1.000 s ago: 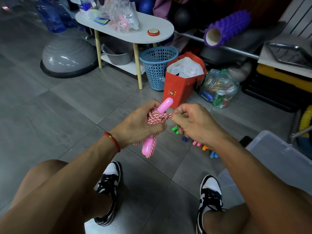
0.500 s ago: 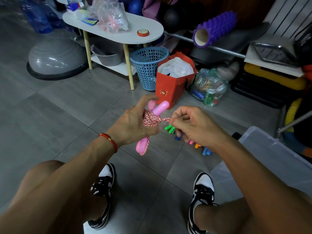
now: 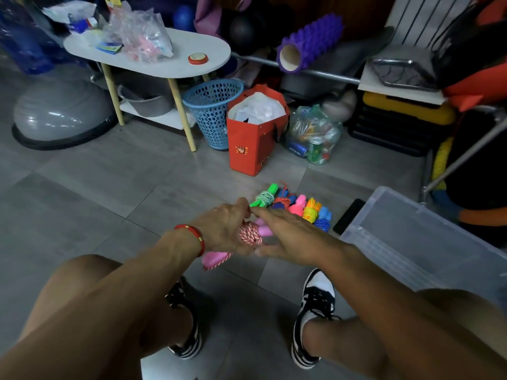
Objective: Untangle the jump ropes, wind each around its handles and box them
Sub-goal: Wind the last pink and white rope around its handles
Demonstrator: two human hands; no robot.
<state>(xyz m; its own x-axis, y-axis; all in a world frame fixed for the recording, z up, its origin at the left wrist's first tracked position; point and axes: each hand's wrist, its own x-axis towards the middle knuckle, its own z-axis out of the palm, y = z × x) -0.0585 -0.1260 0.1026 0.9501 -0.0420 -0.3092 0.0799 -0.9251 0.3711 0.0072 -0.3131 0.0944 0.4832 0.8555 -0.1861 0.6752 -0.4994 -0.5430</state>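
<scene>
Head view, looking down at a seated person's bare arms and knees over a grey tiled floor [image 3: 82,193]. Left hand [image 3: 222,229], a red bracelet [image 3: 192,234] on its wrist, has its grip closed around a pink-handled jump rope [image 3: 251,234] with red-and-white cord wound round the handles. Right hand [image 3: 290,237] lies beside the bundle with fingers fairly straight, its grip relaxed and wide, fingertips touching the bundle's far side. Just beyond the hands, a row of wound ropes [image 3: 293,205] in green, blue, pink, orange and blue lies on the floor. A clear plastic box [image 3: 411,242] sits to the right, near the row.
</scene>
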